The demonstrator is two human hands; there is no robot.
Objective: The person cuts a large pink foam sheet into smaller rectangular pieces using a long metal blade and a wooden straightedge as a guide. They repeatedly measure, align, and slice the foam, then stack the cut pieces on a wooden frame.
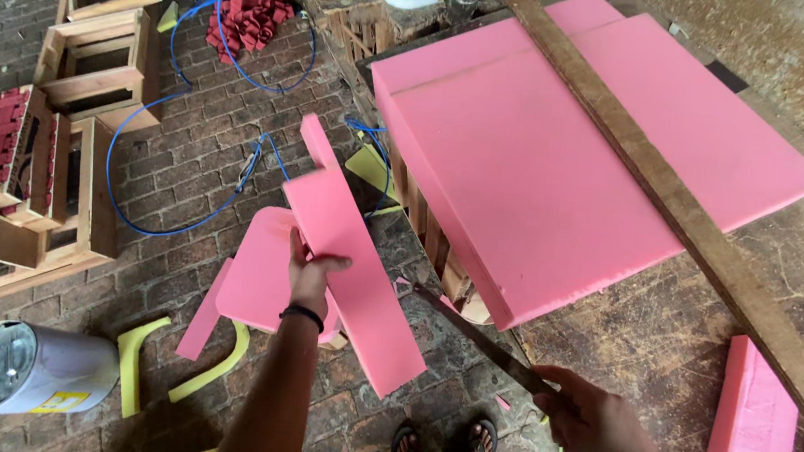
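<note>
In the left hand's grip [312, 276], a pink foam strip [350, 260], slanting away.

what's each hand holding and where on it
Left hand grips a long pink foam strip near its middle edge; right hand holds a long blade by its handle end.

Left grip [312, 276] clutching cut pink foam strip [350, 260] over brick floor [182, 187]. Right grip [598, 423] holding long knife [479, 338]. Large pink foam slab [563, 163] on desk [683, 338], wooden straightedge [676, 201] across it.
</note>
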